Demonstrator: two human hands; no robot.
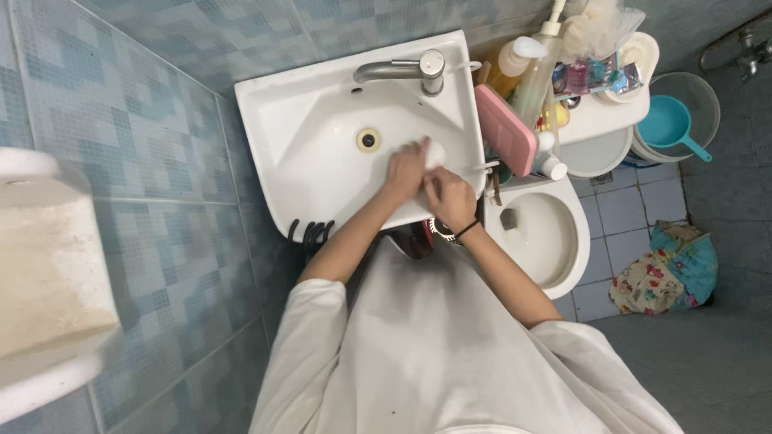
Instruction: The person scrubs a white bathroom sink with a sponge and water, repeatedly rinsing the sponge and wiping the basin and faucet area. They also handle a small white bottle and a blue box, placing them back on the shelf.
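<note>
White object point(435, 151) in basin mostly covered by left hand point(406, 170); kind cannot be told. Fingertips of right hand point(450, 198) hidden against it, grip not discernible. Toilet bowl point(547, 241) partly hidden by sink point(322, 120) rim and forearm. Dark item point(414, 239) under sink edge mostly concealed. Pale fixture point(48, 273) cut off by left edge. Small packets on shelf point(595, 76) too small to identify.

toilet point(540, 233) right of sink point(297, 153), tap point(402, 69) at its back edge
</note>
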